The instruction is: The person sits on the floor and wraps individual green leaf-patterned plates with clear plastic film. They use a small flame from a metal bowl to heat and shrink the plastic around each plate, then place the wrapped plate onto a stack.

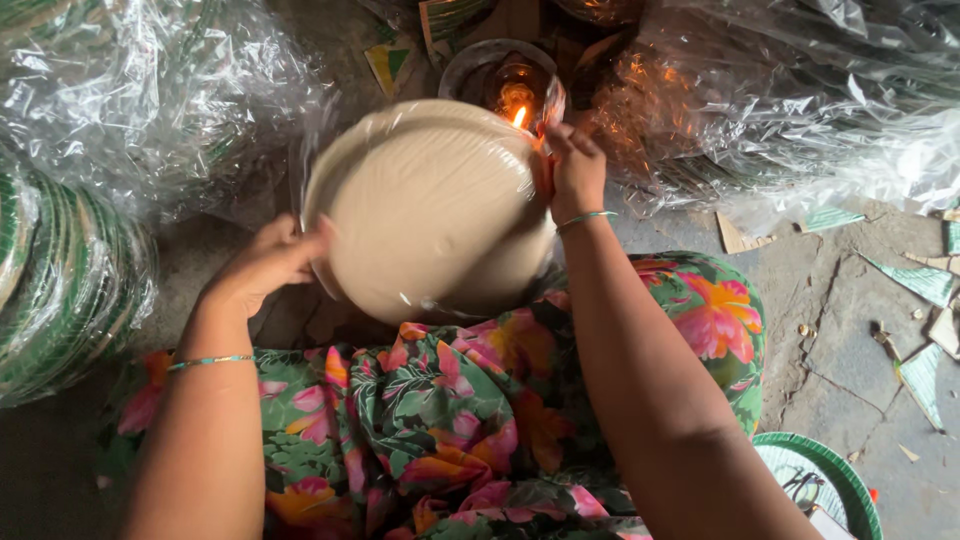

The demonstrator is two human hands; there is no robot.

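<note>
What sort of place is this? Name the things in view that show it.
Probably a small home workshop on a floor where paper plates are packed. Both hands, left and right, hold a wrapped plate stack beside a lit lamp; bagged plates and scraps lie around.

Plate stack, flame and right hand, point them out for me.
plate stack (430, 205), head view, middle of the plastic-wrapped tan top face.
flame (519, 116), head view, the bright lit tip just past the stack's far edge.
right hand (573, 170), head view, back of the hand at the stack's right rim.
</note>
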